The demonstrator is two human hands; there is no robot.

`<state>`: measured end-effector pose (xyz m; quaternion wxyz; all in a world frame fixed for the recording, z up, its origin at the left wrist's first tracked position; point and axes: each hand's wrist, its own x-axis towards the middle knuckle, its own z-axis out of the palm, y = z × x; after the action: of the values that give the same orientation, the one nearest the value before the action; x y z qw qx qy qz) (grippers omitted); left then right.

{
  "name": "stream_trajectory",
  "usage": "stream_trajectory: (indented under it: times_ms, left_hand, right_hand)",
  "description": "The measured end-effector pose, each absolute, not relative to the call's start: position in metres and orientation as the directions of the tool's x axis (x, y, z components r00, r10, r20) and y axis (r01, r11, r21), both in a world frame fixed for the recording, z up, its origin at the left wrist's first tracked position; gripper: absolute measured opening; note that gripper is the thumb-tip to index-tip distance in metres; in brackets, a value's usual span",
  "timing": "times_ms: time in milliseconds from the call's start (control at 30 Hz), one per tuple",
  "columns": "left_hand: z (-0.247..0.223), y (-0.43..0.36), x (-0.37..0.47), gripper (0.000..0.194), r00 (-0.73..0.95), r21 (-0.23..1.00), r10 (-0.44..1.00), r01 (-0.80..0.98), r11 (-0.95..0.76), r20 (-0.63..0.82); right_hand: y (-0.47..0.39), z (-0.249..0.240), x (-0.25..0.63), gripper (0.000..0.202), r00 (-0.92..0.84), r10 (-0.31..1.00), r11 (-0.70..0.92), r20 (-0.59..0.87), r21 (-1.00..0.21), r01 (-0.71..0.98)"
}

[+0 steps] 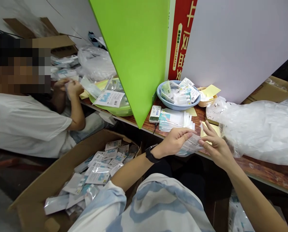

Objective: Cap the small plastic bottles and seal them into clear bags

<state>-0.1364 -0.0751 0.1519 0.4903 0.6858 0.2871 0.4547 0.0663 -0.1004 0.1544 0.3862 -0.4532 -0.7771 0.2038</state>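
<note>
Over the table's front edge, a flat printed packet (191,143) with small text and a teal part is held up between both hands. My left hand (176,140), with a dark watch on its wrist, is closed on the packet's left edge, thumb on top. My right hand (217,148) grips the right edge near its thumb, while its upper fingers spread apart. By those fingertips shows a small pale piece, too small to name. Behind my hands lies a stack of flat packets (174,120), beside a white handheld device (155,114). Yellow sticker sheets (210,131) lie partly behind my right hand.
A blue basin (177,104) of packets stands beside a small orange tray (206,101). Clear plastic sheeting (262,129) covers the right side. A green panel (136,58) divides the table. At left, a co-worker (25,124) handles something by a green basin (122,111). A cardboard box (49,169) holds many packets.
</note>
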Motion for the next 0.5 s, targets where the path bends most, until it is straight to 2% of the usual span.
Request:
stream_trajectory:
  times_ms: [67,133,200,267,333,500]
  left_hand:
    - [0.149,-0.075,-0.135,0.035,0.387,0.939,0.863,-0.02,-0.343,0.324]
    - [0.15,-0.076,-0.134,0.035,0.374,0.943,0.875,0.005,-0.334,0.308]
    - [0.152,-0.081,-0.132,0.035,0.381,0.931,0.861,0.0,-0.365,0.337]
    - [0.157,-0.087,-0.131,0.034,0.395,0.894,0.818,-0.022,-0.447,0.418]
    - [0.161,-0.095,-0.131,0.033,0.4,0.85,0.774,-0.028,-0.526,0.491]
    - [0.171,-0.11,-0.138,0.034,0.437,0.823,0.75,0.04,-0.567,0.496]
  right_hand:
    - [-0.104,0.154,0.064,0.021,-0.225,0.777,0.563,0.588,-0.488,0.667]
    - [-0.107,0.157,0.059,0.01,-0.164,0.591,0.585,0.79,-0.28,0.761]
    - [-0.11,0.164,0.053,0.015,-0.177,0.452,0.593,0.874,-0.146,0.792]
    - [-0.111,0.173,0.047,0.018,-0.219,0.434,0.615,0.874,-0.11,0.781]
    - [-0.111,0.181,0.042,0.016,-0.24,0.457,0.637,0.856,-0.127,0.76]
    - [-0.117,0.196,0.038,0.011,-0.268,0.472,0.698,0.84,-0.171,0.695]
